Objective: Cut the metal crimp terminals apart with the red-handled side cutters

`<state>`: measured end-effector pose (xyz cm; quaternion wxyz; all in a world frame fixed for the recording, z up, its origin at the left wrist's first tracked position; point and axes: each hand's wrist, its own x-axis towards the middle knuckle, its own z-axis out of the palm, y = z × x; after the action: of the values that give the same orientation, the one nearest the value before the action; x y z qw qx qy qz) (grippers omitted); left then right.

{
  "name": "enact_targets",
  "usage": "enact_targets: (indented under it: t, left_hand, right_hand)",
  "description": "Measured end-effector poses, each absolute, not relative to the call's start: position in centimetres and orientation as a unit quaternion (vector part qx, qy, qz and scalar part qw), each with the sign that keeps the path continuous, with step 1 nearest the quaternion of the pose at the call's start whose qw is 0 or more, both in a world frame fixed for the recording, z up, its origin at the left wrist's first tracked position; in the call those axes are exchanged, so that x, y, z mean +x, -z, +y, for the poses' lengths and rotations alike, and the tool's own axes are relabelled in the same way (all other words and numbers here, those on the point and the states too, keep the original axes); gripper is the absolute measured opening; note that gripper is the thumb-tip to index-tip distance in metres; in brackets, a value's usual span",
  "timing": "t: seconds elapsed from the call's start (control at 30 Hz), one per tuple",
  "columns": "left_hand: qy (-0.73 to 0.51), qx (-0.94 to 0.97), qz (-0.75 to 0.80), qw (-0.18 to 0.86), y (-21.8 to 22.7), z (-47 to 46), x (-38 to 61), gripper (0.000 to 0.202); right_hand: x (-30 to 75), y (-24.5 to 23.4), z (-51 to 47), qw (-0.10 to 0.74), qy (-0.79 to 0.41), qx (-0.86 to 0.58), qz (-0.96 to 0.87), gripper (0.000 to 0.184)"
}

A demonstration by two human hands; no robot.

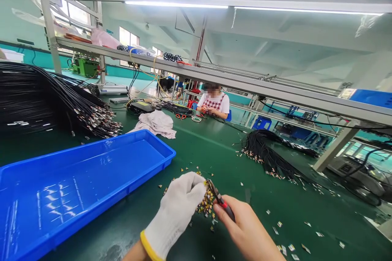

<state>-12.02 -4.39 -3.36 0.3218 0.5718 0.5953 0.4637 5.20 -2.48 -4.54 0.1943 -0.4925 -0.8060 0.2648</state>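
Observation:
My left hand (183,193), in a white knit glove with a yellow cuff, is closed in a pinch; a tiny yellowish piece seems to show at its fingertips, too small to name. In my bare right hand (241,222) is a pair of pliers (225,208) with red-and-black handles. Their dark jaws point up and left, close to the gloved fingertips. Below both hands lies a pile of small yellow and metallic pieces (207,204) on the green tabletop (241,195). My palm hides the lower end of the handles.
A blue tray (107,167) stands at left, in front of a large bundle of black cables (55,94). Another cable bundle (266,151) lies at right. A crumpled cloth (156,123) and orange-handled scissors (181,116) lie further back. A person (214,102) sits across the table. Small scraps (290,248) litter the right front.

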Motion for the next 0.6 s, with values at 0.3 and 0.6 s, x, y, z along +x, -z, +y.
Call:
enact_targets:
  t: [0.3,0.6]
  left_hand:
    - [-0.470,0.595,0.559,0.335,3.8,-4.2,-11.9,0.022]
    - [-0.454,0.622,0.553,0.317,4.6,-4.1,-12.0,0.023]
  right_hand:
    - [5.1,4.3,-2.6,0.173,-0.251,-0.491,-0.816,0.033]
    - [5.0,4.3,-2.4,0.165,-0.248,-0.488,-0.820,0.033]
